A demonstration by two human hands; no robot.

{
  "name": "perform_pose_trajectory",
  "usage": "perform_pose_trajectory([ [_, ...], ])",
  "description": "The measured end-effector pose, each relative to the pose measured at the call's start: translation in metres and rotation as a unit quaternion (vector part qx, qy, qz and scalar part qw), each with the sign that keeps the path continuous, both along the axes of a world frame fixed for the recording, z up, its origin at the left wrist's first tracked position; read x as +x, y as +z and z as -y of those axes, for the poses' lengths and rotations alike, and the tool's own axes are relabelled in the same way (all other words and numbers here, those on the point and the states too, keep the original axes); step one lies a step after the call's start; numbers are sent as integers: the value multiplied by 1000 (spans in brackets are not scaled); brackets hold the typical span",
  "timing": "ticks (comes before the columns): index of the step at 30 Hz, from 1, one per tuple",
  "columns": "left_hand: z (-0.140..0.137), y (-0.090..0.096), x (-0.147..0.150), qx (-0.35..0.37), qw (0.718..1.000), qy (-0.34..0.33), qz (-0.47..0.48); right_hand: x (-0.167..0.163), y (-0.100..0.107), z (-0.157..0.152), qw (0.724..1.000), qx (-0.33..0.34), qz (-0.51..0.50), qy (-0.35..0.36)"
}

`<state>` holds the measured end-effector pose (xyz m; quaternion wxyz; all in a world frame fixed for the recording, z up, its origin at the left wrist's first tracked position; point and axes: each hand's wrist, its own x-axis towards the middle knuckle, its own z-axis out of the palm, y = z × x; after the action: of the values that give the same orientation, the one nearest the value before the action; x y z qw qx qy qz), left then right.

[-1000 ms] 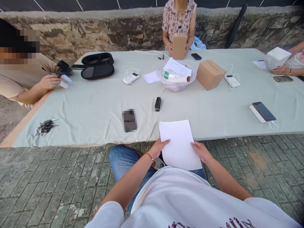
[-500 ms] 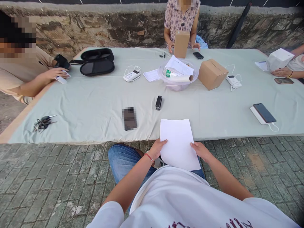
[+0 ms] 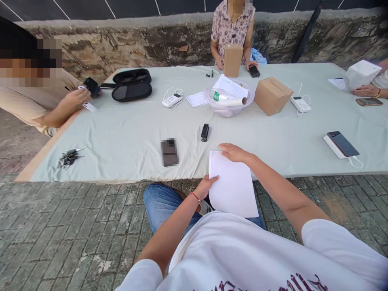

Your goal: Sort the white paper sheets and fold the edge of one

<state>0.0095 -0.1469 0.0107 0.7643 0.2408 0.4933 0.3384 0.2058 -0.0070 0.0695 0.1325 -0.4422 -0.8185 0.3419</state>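
White paper [image 3: 233, 188] lies partly over the table's front edge and partly above my lap. My left hand [image 3: 206, 186] grips its left edge, with the thumb on top and the other fingers underneath. My right hand [image 3: 235, 152] rests along the paper's far edge near the upper left corner, its fingers stretched out to the left. Just beyond the paper sits a black stapler [image 3: 205, 132]. Left of it is a dark, pixelated flat object [image 3: 169, 152].
On the cloth-covered table [image 3: 130, 141] are keys [image 3: 69, 158], a black case [image 3: 131, 92], a plastic basin [image 3: 228, 108] with papers, a cardboard box [image 3: 273, 96], and a phone [image 3: 343, 143] on a white power bank. Other people sit at the left, far side and right.
My right hand has left the paper's right edge and moved up and left to its far edge. My left hand still holds the left edge. The view has shifted slightly.
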Motion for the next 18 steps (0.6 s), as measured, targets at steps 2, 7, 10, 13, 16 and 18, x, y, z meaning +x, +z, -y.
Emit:
perform_pose_trajectory([
  [2, 0, -1, 1, 4, 1000, 5, 4, -13, -9, -7, 999, -28, 18, 23],
  [7, -2, -2, 1, 38, 999, -15, 13, -23, -8, -16, 999, -40, 27, 20],
  [10, -4, -3, 0, 62, 997, -38, 7, -22, -3, -20, 996, -75, 38, 36],
  [13, -4, -1, -1, 79, 995, -64, 2, -17, 1, -27, 992, -114, 34, 29],
  [16, -5, 3, -4, 93, 992, -85, -15, -11, 2, -34, 971, -232, 19, 60],
  [18, -8, 8, -5, 97, 992, -75, -23, -11, 2, -37, 965, -257, -9, 42],
])
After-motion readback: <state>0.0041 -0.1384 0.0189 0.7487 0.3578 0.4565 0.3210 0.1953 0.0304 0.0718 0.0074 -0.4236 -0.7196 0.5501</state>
